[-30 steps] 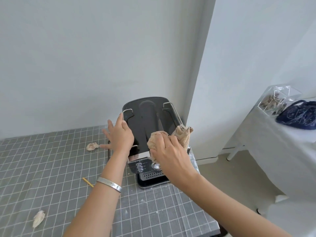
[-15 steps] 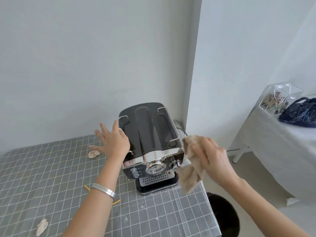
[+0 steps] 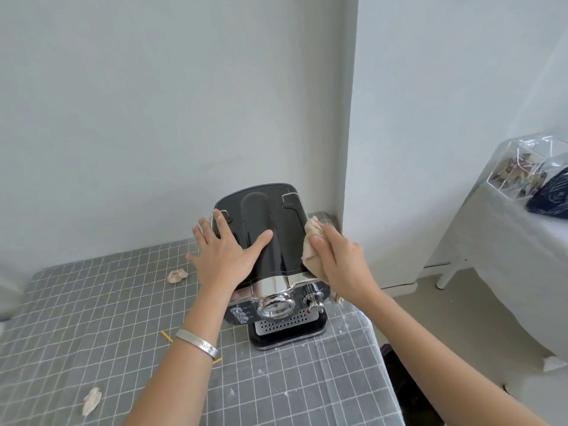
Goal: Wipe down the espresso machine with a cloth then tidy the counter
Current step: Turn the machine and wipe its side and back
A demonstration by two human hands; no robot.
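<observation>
Wiping is mid-way by my read: my right hand [image 3: 339, 265] has its fingers clenched around the crumpled beige cloth [image 3: 312, 252] and presses it to the right flank of the glossy black espresso machine with the chrome front band [image 3: 270, 241], while my left hand [image 3: 224, 256] lies flat and splayed on the machine's top left, gripping nothing, just steadying it. Machine sits at the back right corner of the grey grid-patterned tablecloth counter [image 3: 92, 318], close to the white wall behind and the white pillar on its right. Can't tell which surfaces are already clean (gloss looks even on top, no visible smears); front chrome panel, round gauge, knob and perforated drip tray still to do, I'd guess. Tidy part looks not started: a crumpled beige paper scrap [image 3: 177, 275] sits left of the machine, a second crumpled scrap [image 3: 91, 400] lies near the front left, and thin yellow sticks [image 3: 166, 336] lie near my left wrist with its silver bangle [image 3: 196, 344]; white dusty flecks show on the cloth in front of the machine. Room: plenty of open counter left and front, but the right side is tight, cloth hand is between machine and pillar, and the counter's right edge is just beside the machine base, dropping off to floor with something dark below it (bin maybe, can't tell). A side table with a clear box [image 3: 522, 167] stands well apart to the right.
</observation>
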